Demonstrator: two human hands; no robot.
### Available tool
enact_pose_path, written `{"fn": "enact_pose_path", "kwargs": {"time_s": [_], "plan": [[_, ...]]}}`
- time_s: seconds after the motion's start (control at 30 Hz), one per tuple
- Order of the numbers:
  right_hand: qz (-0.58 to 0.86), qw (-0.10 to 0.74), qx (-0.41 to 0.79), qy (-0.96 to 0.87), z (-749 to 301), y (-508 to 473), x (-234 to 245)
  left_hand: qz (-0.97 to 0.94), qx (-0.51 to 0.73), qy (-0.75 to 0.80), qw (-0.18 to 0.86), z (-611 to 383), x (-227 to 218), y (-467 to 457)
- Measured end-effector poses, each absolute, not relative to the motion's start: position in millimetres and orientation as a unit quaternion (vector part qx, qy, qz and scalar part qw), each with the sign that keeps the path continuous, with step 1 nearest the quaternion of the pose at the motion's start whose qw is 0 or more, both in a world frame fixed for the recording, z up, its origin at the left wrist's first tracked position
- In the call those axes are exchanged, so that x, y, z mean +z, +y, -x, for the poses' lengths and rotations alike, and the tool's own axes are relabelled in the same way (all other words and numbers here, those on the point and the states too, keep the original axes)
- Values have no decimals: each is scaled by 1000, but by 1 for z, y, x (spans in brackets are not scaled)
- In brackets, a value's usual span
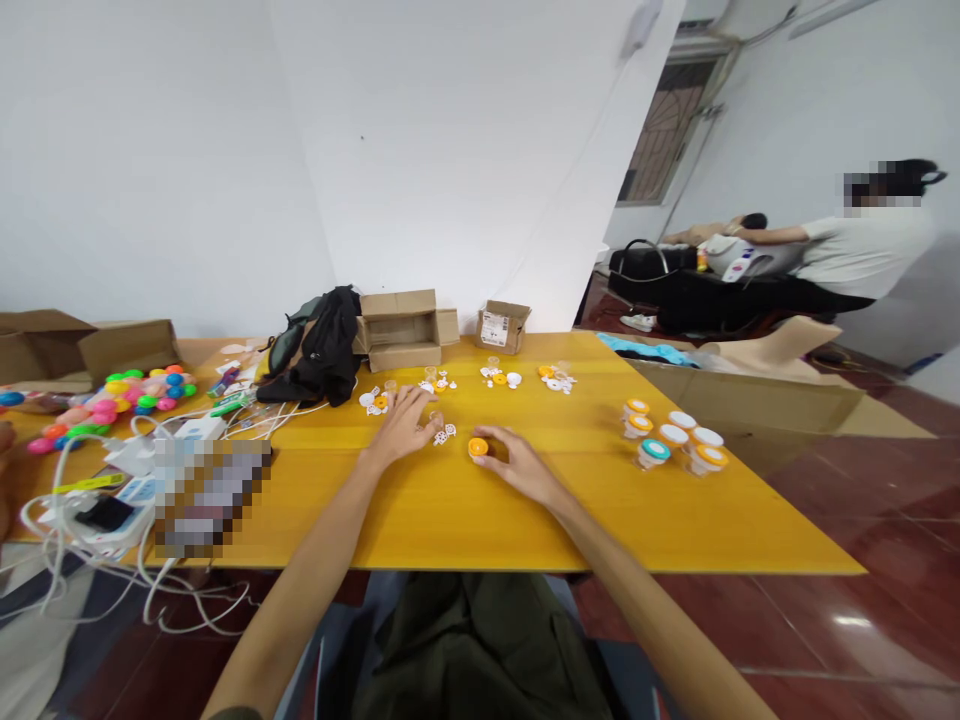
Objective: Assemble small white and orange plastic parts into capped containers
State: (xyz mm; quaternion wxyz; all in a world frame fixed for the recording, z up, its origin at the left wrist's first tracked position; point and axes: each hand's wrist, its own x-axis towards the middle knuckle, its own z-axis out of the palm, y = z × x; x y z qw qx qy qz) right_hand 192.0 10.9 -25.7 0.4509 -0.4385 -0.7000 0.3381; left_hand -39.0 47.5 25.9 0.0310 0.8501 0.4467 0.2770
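My right hand [519, 466] has its thumb and fingers around a small orange cap [478, 448] with a white side, standing on the table. My left hand [401, 428] reaches forward over the table, fingers stretched out and apart. By its thumb stands a small clear cup [436, 420], and white perforated discs [445, 435] lie just in front of it; whether the thumb touches the cup, I cannot tell. Beyond my left fingers lies a small group of white and orange parts [435, 385]. Another group of white parts [371, 402] sits left of that hand.
Lidded clear jars [673, 436] stand on the right of the yellow table [615, 520]. Farther back are more parts [556, 380], two cardboard boxes [405, 340] and a black bag [322, 345]. Cables, a power strip [112, 530] and colored balls [112, 405] crowd the left. A person [862, 250] sits far right.
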Motion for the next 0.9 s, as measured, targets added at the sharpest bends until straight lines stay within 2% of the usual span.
{"fn": "enact_pose_path", "kwargs": {"time_s": [0.27, 0.5, 0.67, 0.77, 0.9], "plan": [[448, 422, 306, -726, -190, 9, -23, -854, 257, 439, 110, 35, 19, 51], [419, 447, 314, -725, -181, 23, -19, -808, 310, 467, 182, 53, 20, 62], [418, 387, 261, -780, -162, 46, -11, -819, 254, 447, 255, 69, 19, 66], [434, 348, 241, -795, -151, 58, -9, -823, 244, 442, 258, 68, 17, 65], [454, 342, 248, -785, -144, 64, -12, -824, 246, 447, 246, 59, 15, 62]]}}
